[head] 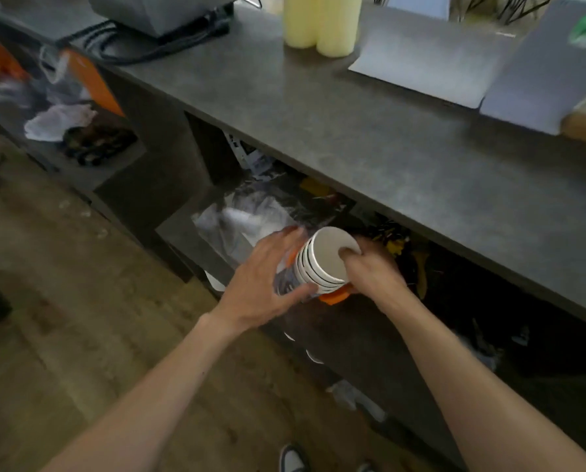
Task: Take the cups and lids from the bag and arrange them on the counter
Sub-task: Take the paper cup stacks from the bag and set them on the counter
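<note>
Below the grey stone-look worktop (370, 137), the right hand (373, 270) grips a nested stack of white paper cups (322, 260), thumb inside; the left hand (260, 284) clasps its clear plastic bag (286, 284).

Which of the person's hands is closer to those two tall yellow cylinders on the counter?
The right hand, gripping the cup stack at its rim below the yellow cylinders. The left hand holds the stack's other side, slightly farther.

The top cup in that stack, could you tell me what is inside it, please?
The right hand's thumb hooks inside the stack of cups; otherwise bare white wall. Its bottom is hidden.
</note>
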Demonstrator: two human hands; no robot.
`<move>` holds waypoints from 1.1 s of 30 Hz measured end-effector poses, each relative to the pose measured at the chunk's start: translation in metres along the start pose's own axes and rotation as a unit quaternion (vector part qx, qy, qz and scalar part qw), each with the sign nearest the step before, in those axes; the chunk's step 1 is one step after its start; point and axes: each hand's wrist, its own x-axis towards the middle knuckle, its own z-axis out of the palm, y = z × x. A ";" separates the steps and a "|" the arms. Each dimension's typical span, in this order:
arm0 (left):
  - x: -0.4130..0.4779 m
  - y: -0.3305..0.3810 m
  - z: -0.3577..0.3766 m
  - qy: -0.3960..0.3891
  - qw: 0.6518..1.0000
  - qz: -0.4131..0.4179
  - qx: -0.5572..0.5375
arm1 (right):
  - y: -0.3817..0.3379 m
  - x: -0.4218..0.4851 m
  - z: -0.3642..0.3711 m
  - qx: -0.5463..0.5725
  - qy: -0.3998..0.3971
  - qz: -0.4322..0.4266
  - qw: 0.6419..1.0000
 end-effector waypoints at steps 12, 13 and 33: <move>-0.044 0.152 0.016 0.016 0.982 -0.004 -0.186 | 0.049 -0.141 -0.121 0.194 -0.046 -0.109 0.974; -0.051 0.169 0.016 0.025 0.979 -0.007 -0.203 | 0.060 -0.157 -0.133 0.176 -0.044 -0.143 0.973; 0.001 0.572 0.190 -0.062 0.938 0.163 -0.301 | 0.279 -0.321 -0.446 0.195 0.258 -0.225 0.919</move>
